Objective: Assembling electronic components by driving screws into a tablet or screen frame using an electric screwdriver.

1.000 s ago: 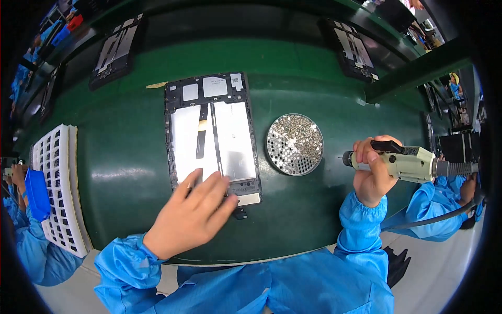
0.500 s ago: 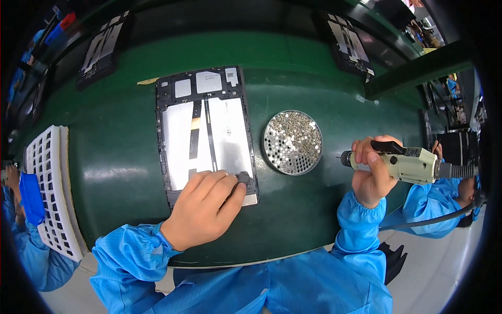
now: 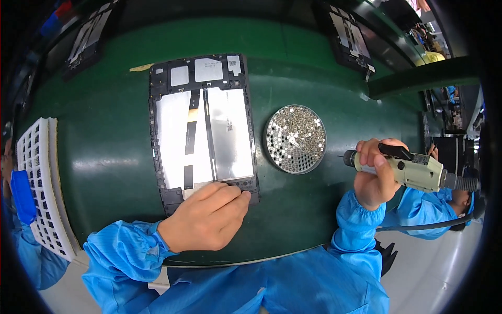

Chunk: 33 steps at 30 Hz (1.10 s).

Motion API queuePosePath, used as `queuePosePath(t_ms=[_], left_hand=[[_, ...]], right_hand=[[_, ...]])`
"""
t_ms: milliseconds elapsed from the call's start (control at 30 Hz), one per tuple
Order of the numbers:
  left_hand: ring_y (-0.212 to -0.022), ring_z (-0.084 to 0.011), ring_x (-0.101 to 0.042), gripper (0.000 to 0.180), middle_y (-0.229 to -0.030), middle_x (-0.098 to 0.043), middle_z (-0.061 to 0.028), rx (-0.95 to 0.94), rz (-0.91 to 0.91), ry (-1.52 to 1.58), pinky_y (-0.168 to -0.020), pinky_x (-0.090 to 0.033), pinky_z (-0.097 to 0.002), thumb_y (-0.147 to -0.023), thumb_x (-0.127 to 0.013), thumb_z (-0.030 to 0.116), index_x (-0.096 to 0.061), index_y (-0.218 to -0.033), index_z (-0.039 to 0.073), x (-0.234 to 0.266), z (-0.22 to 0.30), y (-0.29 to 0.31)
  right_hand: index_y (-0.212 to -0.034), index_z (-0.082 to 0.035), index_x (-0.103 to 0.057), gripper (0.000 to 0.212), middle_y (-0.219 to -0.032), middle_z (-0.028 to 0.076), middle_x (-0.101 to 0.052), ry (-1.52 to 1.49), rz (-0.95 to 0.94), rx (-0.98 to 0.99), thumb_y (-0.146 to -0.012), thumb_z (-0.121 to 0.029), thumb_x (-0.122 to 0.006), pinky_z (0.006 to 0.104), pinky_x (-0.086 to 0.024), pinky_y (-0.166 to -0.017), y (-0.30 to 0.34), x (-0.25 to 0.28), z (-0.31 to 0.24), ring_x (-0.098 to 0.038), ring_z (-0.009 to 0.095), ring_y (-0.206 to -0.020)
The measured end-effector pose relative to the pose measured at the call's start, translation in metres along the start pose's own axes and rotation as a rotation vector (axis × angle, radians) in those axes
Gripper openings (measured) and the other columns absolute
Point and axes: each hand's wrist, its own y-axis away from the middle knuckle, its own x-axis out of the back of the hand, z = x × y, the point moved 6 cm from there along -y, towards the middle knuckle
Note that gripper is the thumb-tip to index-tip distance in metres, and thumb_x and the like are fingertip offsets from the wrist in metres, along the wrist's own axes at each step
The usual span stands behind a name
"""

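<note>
A tablet chassis (image 3: 230, 136) lies face down on the green bench, its silver inside crossed by dark ribbon cables (image 3: 189, 141). My left hand (image 3: 206, 217) rests at its lower edge, fingers closed together; anything between the fingertips is hidden. Just beyond them, a small black part (image 3: 244, 183) sits along the lower frame. My right hand (image 3: 374, 178) is wrapped around a pale green electric screwdriver (image 3: 421, 172), held above the bench at the right with its thin bit pointing left. Between the hands stands a round dish (image 3: 295, 138) with many small screws in a perforated plate.
A white slotted foam tray (image 3: 44, 183) with a blue bin (image 3: 23, 196) against it is at the left. More tablet chassis lie at the far left (image 3: 86, 44) and far right (image 3: 350, 39). A green bar (image 3: 423, 81) crosses the right. Other people in blue sit both sides.
My left hand has shifted slightly lower at the tablet's bottom edge. The dark piece under its fingertips now appears along the frame. My right hand still holds the screwdriver, nearly unmoved.
</note>
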Motion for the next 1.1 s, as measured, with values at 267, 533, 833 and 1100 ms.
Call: queuePosePath(t_ms=[267,533,833,1100], left_hand=[[-0.089,-0.0263,-0.058,0.016,-0.104,-0.063,-0.0152,-0.028,-0.173,-0.015,-0.078,-0.049,-0.0367,-0.071,-0.071,0.002,-0.07,-0.086,-0.004,0.004,-0.003,0.004],[-0.101,-0.0269,-0.055,0.02,-0.111,-0.061,-0.0127,-0.002,-0.159,-0.124,-0.088,-0.045,-0.0406,-0.071,-0.064,0.009,-0.07,-0.086,-0.003,-0.013,-0.003,-0.005],[-0.105,-0.0295,-0.06,0.02,-0.11,-0.066,-0.0116,0.094,-0.178,0.045,-0.093,-0.048,-0.0433,-0.077,-0.071,0.008,-0.072,-0.097,0.006,-0.009,-0.023,-0.016],[-0.105,-0.0292,-0.061,0.019,-0.11,-0.066,-0.011,0.102,-0.166,0.052,-0.091,-0.05,-0.0428,-0.077,-0.071,0.01,-0.073,-0.096,0.007,-0.009,-0.022,-0.016]], right_hand=[[-0.109,-0.004,-0.051,0.034,-0.064,0.007,-0.049,0.027,-0.032,-0.013,-0.078,-0.012,-0.062,0.0389,-0.043,-0.066,0.001,-0.008,-0.008,-0.048,0.019,-0.06],[-0.11,-0.005,-0.052,0.034,-0.064,0.007,-0.051,-0.132,-0.152,-0.053,-0.077,-0.006,-0.062,0.0397,-0.043,-0.062,0.015,-0.059,-0.01,-0.051,0.02,-0.059],[-0.111,-0.007,-0.051,0.031,-0.065,0.004,-0.048,-0.03,-0.255,-0.153,-0.081,-0.01,-0.058,0.0373,-0.04,-0.063,0.014,-0.078,0.009,-0.047,0.017,-0.059],[-0.111,-0.007,-0.05,0.031,-0.064,0.004,-0.048,-0.003,-0.282,-0.152,-0.081,-0.01,-0.058,0.0372,-0.04,-0.062,0.013,-0.077,0.013,-0.047,0.017,-0.059]])
